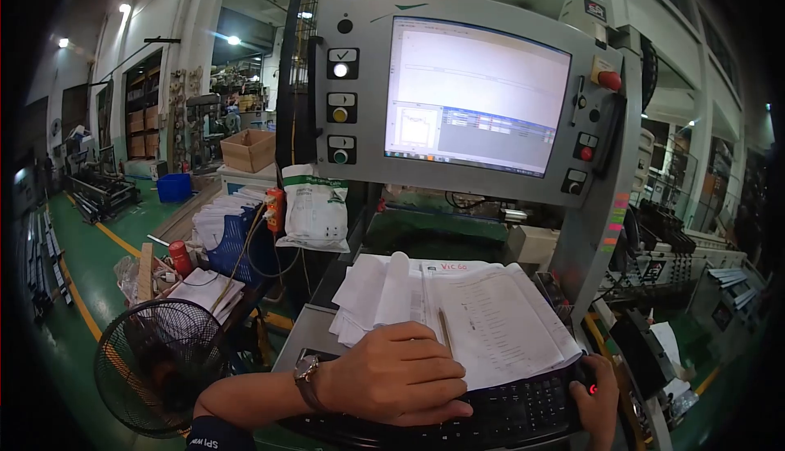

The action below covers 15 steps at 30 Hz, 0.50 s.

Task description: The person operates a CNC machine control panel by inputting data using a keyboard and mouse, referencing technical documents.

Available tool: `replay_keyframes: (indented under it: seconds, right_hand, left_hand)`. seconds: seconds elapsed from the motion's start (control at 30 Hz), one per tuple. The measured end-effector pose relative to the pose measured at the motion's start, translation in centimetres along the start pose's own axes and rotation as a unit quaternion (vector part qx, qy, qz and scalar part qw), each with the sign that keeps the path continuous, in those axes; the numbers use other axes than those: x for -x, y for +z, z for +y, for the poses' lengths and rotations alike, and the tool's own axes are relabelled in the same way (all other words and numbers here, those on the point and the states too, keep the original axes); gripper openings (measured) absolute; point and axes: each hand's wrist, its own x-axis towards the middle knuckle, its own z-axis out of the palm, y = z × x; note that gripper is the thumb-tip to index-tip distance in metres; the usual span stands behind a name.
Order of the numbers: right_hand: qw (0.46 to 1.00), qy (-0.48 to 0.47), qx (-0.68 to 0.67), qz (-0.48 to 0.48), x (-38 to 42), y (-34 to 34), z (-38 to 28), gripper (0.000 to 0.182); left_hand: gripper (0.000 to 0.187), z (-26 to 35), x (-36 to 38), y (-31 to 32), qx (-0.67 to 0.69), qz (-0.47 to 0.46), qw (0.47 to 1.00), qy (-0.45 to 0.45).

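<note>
My left hand (396, 376), with a wristwatch (307, 377) on its wrist, lies flat over the edge of the papers and the black keyboard (523, 406). Its fingers are stretched out and hold nothing. At the keyboard's right end, my right hand (599, 402) is wrapped round a dark computer mouse (582, 374) that glows red. A pen (445, 332) rests on the printed sheets (499, 320), just beyond my left fingers. Red handwriting marks the sheet behind them. Above stands a grey control panel (352, 181) with a lit screen (478, 83).
Push buttons (341, 107) line the panel's left side, and a red emergency stop (609, 80) its right. A black fan (162, 367) stands at the lower left. Beyond it are a blue document rack (237, 242), a white plastic bag (315, 210) and a cardboard box (248, 151).
</note>
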Motion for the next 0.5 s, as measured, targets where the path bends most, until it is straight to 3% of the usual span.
replay_keyframes:
  seconds: [0.5]
  right_hand:
    - [0.998,-0.031,0.016,-0.049,-0.1,-0.5,1.0,0.05]
  left_hand:
    - [0.025,-0.1,0.2,0.2,0.005,0.011,1.0,0.007]
